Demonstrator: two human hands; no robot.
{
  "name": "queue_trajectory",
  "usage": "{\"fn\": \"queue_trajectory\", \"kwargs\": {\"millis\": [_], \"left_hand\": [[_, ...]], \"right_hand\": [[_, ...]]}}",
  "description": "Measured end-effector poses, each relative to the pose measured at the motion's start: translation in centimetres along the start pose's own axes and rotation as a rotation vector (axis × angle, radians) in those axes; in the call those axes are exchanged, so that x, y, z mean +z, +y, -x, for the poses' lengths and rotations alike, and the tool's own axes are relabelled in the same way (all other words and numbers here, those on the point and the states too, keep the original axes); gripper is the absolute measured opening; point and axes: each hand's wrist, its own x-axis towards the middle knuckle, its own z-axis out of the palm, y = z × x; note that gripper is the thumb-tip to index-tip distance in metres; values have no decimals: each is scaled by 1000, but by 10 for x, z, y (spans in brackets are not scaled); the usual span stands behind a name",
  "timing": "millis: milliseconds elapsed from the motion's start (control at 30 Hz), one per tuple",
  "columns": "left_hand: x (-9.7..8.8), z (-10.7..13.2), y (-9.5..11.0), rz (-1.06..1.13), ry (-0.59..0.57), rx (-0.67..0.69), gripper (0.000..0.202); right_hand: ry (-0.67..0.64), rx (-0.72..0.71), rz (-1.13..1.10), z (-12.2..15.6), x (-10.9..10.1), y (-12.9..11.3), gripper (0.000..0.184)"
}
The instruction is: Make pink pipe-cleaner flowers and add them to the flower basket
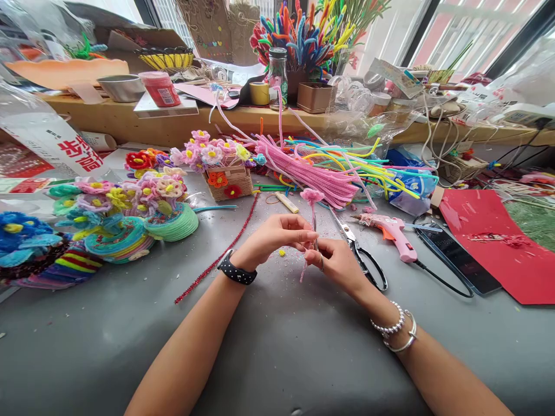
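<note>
A pink pipe-cleaner flower [312,196] stands upright over the middle of the table, its thin stem running down between my hands. My left hand [280,237] is closed, thumb and fingertips pinched at the stem just below the bloom. Lower down, my right hand [338,260] pinches the same stem, and the stem's pink end sticks out beneath the fingers. A thin greyish strip shows beside the stem; I cannot make out what it is. Black-handled scissors [362,248] lie right of my right hand, and a small yellow bit [282,253] lies below my left hand.
A pink glue gun [388,231] with a black cord, a dark phone [459,260] and red sheet [498,242] are at right. Behind lies a pink pipe-cleaner bundle [303,170]. A red tinsel stem [217,260] and flower-topped pots [171,222] stand at left.
</note>
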Motion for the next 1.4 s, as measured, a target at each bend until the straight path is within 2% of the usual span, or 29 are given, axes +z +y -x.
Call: {"fn": "queue_trajectory", "kwargs": {"millis": [467,833,1233,1400], "left_hand": [[-5,2,3,-50,-27,-29,21],[-7,1,2,-17,-39,-36,20],[-7,1,1,-39,-49,-41,18],[-6,1,2,-41,-39,-40,18]], "right_hand": [[-123,-15,-28,-1,-8,-2,61],[-78,49,-77,-1,-3,-3,59],[-125,-10,-100,0,-1,2,66],[-92,-10,-103,0,-1,1,65]]}}
